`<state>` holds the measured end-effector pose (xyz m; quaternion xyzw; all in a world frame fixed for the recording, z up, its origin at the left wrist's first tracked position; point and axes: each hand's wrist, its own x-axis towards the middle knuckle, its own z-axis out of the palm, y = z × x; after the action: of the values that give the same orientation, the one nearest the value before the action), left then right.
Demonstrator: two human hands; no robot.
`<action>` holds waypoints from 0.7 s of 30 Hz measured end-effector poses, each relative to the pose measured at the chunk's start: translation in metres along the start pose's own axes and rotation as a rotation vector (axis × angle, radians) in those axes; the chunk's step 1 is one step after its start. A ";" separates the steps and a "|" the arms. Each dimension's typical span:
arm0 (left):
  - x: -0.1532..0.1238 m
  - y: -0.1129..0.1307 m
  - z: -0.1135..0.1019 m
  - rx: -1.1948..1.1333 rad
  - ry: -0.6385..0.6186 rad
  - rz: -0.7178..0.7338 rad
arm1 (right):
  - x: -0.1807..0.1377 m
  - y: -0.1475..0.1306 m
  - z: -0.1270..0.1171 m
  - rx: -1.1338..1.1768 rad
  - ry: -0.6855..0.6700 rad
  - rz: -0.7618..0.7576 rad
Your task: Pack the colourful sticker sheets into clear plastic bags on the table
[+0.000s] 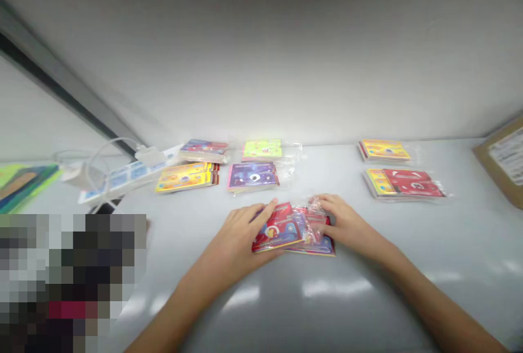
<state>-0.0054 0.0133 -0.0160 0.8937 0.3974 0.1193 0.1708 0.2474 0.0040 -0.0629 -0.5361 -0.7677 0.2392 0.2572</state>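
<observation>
- A pale grey, glossy counter [461, 255] runs across the view, bearing everything below.
- Behind it rises a plain light panel [286, 70].
- A brown cardboard box [500, 165] with a white printed label stands at the far right.
- A white power strip [131, 176] lies slantwise at the left, with cables and white plugs on it.
- A flat green, yellow and blue item [28, 187] lies at the far left edge, partly cut off.
- The left hand [247, 227] grips the left end of a red-and-blue card pack [278, 230], fingers over the top and thumb along the near edge.
- The right hand [341, 222] is closed, thumb and fingers, on crinkled clear wrapper [312, 222] at the right end. Both hands are at the middle of the counter, near its front; a second card pack [322, 247] shows partly underneath.
- A red-and-yellow bagged stack [408, 184] lies to the right, near the box, with a yellow stack [386, 150] just behind it.
- Left of centre sit four more stacks: yellow cards [186, 177] and purple cards [253, 175] in front, red-and-blue cards [206, 147] and lime-green cards [263, 150] behind.
- A white charger plug [150, 155] sits at the strip's far end.
</observation>
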 end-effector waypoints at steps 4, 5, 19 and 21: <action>0.000 0.001 -0.001 -0.014 -0.014 -0.014 | 0.001 0.000 0.000 0.060 0.030 0.036; 0.000 0.002 -0.001 -0.016 -0.016 -0.022 | 0.002 0.000 -0.001 0.076 0.035 0.043; -0.001 0.004 -0.003 -0.022 -0.016 -0.005 | 0.001 0.001 -0.013 0.337 0.037 0.317; -0.001 0.005 -0.004 -0.023 -0.022 -0.014 | 0.002 0.005 -0.015 0.328 0.088 0.337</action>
<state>-0.0041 0.0106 -0.0104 0.8901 0.4003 0.1128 0.1863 0.2604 0.0086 -0.0541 -0.6175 -0.6062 0.3767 0.3306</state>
